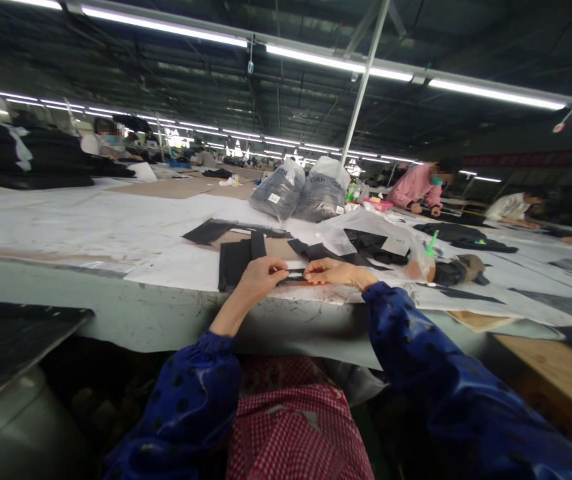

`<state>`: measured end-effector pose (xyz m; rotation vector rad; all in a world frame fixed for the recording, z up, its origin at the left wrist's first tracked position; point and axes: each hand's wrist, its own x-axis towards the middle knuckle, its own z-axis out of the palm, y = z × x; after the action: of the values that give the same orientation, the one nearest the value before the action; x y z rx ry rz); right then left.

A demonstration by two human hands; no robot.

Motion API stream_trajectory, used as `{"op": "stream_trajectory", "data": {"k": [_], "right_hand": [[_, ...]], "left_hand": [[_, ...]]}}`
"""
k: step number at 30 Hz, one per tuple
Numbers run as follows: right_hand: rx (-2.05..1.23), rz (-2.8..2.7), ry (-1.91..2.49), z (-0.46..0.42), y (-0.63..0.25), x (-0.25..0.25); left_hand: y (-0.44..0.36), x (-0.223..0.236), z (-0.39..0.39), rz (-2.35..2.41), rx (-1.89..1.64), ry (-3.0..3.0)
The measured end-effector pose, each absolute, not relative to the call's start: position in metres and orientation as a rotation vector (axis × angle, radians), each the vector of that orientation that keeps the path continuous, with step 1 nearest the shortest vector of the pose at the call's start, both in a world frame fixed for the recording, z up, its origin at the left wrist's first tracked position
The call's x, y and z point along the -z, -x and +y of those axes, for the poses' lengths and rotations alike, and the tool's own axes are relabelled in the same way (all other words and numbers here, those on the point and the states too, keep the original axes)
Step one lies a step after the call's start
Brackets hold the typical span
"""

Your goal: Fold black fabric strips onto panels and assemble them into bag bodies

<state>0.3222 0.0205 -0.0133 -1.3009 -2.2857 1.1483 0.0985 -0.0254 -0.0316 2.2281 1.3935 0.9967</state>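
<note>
At the table's near edge, my left hand (260,279) pinches one end of a narrow black fabric strip (295,273). Thumb and fingers of my right hand (335,272) are closed on the strip's other end, a short way to the right. Beside my left hand lies a black fabric piece (233,261). Brown card (277,248) shows just beyond my fingers, with more black cut fabric (323,252) behind my right hand. My fingertips hide parts of the strip.
White paper covers the long table (166,267). Two filled plastic bags (321,193) stand farther back, near a pole. To the right are a clear plastic sheet (366,227), a green-topped item (432,243) and dark fabric (466,237). A person in pink (413,187) works across the table.
</note>
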Motion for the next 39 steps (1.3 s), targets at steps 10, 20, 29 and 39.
{"op": "stream_trajectory", "data": {"k": [10, 20, 29, 39], "right_hand": [[-1.095, -2.221, 1.383, 0.027, -0.324, 0.022], [-0.970, -2.304, 1.453, 0.026, -0.320, 0.016], [-0.901, -2.297, 1.553, 0.020, -0.313, 0.012], [-0.565, -2.522, 1.831, 0.015, -0.290, -0.005]], "left_hand": [[-0.095, 0.052, -0.034, 1.537, -1.016, -2.420], [-0.106, 0.048, -0.035, 1.700, -0.857, -2.341], [-0.116, 0.040, -0.027, 1.856, -0.697, -2.150], [-0.119, 0.035, -0.020, 1.883, -0.585, -2.121]]}}
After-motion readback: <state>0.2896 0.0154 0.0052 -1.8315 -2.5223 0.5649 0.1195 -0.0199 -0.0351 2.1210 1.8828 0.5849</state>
